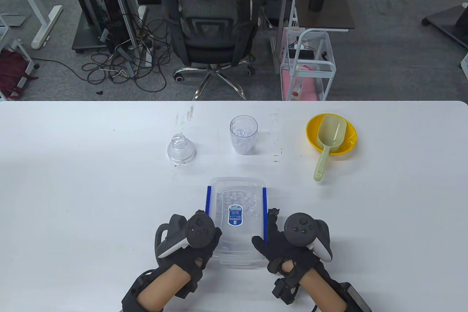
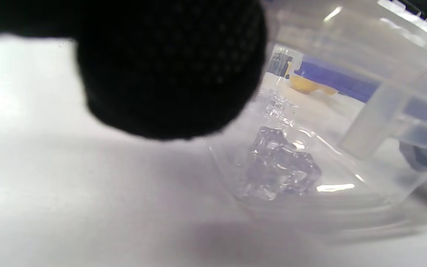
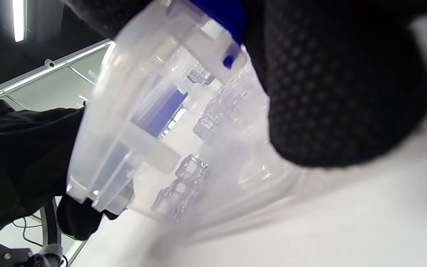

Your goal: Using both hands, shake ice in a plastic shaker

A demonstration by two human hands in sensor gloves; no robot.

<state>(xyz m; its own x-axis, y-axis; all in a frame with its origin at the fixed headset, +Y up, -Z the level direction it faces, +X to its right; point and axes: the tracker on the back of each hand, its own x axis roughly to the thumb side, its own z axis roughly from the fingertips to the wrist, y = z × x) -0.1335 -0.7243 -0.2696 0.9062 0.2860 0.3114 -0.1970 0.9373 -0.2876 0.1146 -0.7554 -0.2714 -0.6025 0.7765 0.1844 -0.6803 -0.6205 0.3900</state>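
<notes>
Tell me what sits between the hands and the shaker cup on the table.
The lidded ice container does: both the left hand and the right hand flank it, and it lies directly on the line to the shaker cup. Beyond it, the table stretch to the cup shows nothing else.

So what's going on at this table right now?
A person in sensor gloves has both hands on a clear lidded box of ice cubes near the table's front edge. The left hand holds its left side and the right hand its right, by the blue latches. The lid is on. Farther back stand a clear cup, its domed lid, and a green scoop resting in a yellow bowl.
</notes>
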